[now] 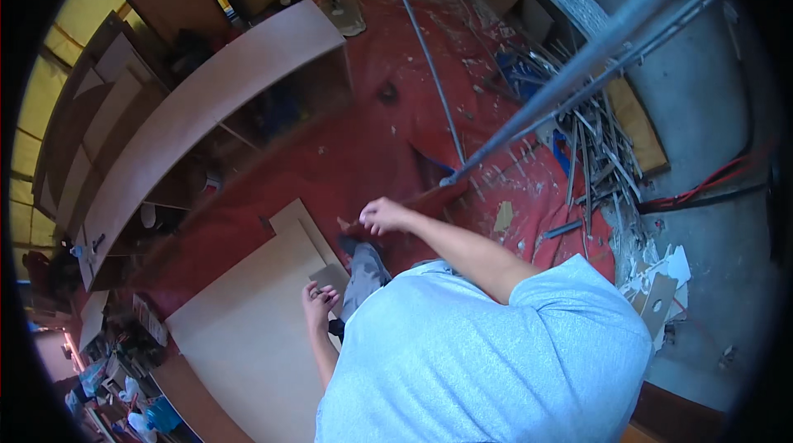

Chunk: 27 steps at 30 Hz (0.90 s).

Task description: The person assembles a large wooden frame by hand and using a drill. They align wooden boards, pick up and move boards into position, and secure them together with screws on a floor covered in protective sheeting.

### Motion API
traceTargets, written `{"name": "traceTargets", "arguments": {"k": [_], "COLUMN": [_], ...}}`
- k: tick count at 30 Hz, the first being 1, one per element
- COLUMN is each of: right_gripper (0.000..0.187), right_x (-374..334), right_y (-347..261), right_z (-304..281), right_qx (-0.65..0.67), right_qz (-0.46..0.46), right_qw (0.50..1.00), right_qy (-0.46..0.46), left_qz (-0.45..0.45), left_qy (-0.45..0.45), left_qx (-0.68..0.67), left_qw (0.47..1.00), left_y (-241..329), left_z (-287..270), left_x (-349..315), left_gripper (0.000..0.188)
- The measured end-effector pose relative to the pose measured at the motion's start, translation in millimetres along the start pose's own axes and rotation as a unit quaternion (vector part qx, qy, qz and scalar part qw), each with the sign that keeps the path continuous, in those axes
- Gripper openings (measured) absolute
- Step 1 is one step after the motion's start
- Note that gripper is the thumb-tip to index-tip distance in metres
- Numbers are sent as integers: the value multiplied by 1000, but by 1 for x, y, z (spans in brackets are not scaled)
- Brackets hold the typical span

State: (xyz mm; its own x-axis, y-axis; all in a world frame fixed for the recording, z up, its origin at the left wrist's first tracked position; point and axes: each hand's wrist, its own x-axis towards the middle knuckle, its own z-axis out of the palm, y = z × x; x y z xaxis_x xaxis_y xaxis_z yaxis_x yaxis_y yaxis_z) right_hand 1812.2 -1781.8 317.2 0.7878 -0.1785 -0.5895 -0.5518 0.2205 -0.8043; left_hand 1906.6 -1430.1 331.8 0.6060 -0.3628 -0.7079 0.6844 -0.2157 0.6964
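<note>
My left hand (318,304) hangs over a large pale board (248,319), beside my grey trouser leg (365,276). Its fingers are loosely curled and apart, with nothing visible in them. My right hand (384,216) is raised in front of my body above the red floor covering (330,164). Those fingers are bent inward and close together; whatever they hold, if anything, is too small to make out. A narrower pale strip (302,232) lies along the far right edge of the large board.
A long, low wooden cabinet (223,75) with open compartments stands at the left. A metal pole (570,71) slants across the upper right. Beyond it lies a heap of thin metal strips (599,150). Broken white pieces (665,282) sit by the right wall; clutter (136,393) fills the lower left.
</note>
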Motion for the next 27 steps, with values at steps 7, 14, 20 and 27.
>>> {"name": "traceTargets", "arguments": {"k": [7,14,20,27], "right_gripper": [47,39,25,27], "right_x": [56,142,277,436], "right_y": [-122,-216,-232,-300], "right_z": [95,83,99,131], "right_qx": [22,98,106,22], "right_qz": [-16,18,2,100], "right_qw": [997,995,994,988], "right_qy": [-76,-7,-21,-115], "left_qz": [164,209,205,148], "left_qy": [-151,-57,-4,145], "left_qx": [171,389,426,371], "left_qw": [960,895,881,905], "left_y": [169,275,351,394], "left_z": [82,115,98,42], "left_x": [99,169,222,350], "left_gripper": [47,57,61,50]}}
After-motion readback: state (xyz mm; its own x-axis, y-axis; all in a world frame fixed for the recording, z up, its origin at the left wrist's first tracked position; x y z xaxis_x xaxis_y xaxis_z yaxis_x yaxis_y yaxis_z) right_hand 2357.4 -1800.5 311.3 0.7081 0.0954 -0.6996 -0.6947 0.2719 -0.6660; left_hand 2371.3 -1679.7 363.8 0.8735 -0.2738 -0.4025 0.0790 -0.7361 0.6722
